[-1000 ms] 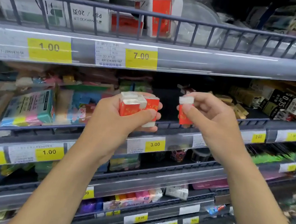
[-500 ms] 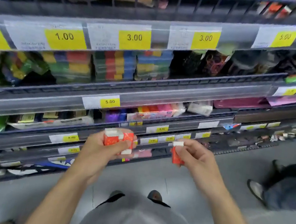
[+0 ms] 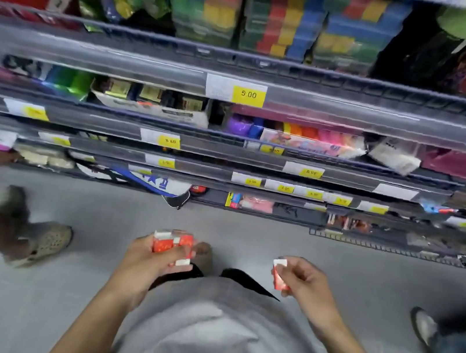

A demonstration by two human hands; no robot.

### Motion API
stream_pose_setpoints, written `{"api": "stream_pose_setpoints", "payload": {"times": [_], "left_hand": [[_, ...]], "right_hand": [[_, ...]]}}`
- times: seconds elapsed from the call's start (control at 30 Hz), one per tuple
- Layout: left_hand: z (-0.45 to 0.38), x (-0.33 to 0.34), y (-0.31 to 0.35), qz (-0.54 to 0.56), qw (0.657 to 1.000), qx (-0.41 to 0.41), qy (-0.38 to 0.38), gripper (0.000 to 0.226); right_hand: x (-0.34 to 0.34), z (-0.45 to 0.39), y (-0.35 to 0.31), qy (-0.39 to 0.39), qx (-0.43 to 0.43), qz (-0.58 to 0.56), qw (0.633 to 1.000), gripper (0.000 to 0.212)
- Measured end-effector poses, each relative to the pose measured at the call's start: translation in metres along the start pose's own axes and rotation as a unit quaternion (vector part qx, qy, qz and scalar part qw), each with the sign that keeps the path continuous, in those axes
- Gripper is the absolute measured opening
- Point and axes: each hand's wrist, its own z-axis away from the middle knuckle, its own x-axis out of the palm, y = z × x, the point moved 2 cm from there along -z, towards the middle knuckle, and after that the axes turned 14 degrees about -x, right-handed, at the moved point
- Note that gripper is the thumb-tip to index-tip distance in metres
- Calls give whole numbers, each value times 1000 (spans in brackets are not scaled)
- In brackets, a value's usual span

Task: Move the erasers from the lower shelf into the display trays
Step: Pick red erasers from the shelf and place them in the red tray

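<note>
Fingers of the left hand (image 3: 151, 258) curl around a small stack of erasers (image 3: 172, 246), red-orange wrapped with white ends, gripped between thumb and fingertips above the person's waist. Beside it and apart, the right hand (image 3: 305, 282) pinches a single eraser (image 3: 280, 275) of the same kind between thumb and forefinger, its white end tilted upward. Both hands hover over the grey floor (image 3: 247, 233), short of the shelving. Below them is the person's grey shirt (image 3: 219, 333). Beyond the hands, the lowest shelf (image 3: 266, 207) carries blurred goods, and above it run several shelf rails with yellow price tags; one tag (image 3: 248, 94) reads 5.00. Higher still sit stacks of coloured blocks (image 3: 285, 13) in red, yellow, blue and green. At the left edge a foot in a beige clog (image 3: 47, 241) stands on the floor, and at the right edge another shoe (image 3: 424, 325) shows beside a dark trouser leg.
</note>
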Motion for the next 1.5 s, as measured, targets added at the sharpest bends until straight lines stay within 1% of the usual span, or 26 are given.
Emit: {"api": "stream_pose_setpoints", "payload": {"times": [0.1,0.13,0.23,0.3,0.4,0.53,0.63,0.73,0.83,0.93,1.07,1.3,1.5], "left_hand": [[20,-13,-15,38,999,4,38,38],[27,-18,-20,59,997,6,53,39],[50,-36,-36,112,990,32,85,31],[65,-53,-48,137,984,48,106,28],[85,-80,-66,176,972,61,141,19],[103,-123,-85,224,955,83,175,19],[110,-162,-92,262,942,96,184,19],[114,-208,-91,270,938,101,191,20],[118,-255,-84,280,936,99,191,19],[121,-297,-66,282,934,103,191,18],[121,-341,-27,274,937,112,187,21],[105,-390,47,254,941,127,186,24],[87,-405,98,246,939,119,209,23]], "right_hand": [[11,-12,-2,-59,-6,38,997,8],[17,-18,-5,-81,-11,47,996,8],[47,-31,-20,-152,-41,68,985,6],[76,-36,-35,-198,-61,64,976,5],[124,-38,-60,-264,-94,62,958,8],[194,-32,-83,-319,-122,58,938,11],[245,-23,-89,-350,-131,57,926,12],[293,-11,-88,-361,-129,66,921,11],[335,-1,-83,-352,-122,76,925,11],[363,3,-78,-344,-113,88,928,7],[388,-1,-80,-330,-94,93,935,9],[429,-43,-105,-316,-94,109,938,9],[473,-90,-153,-302,-107,79,944,13]]}}
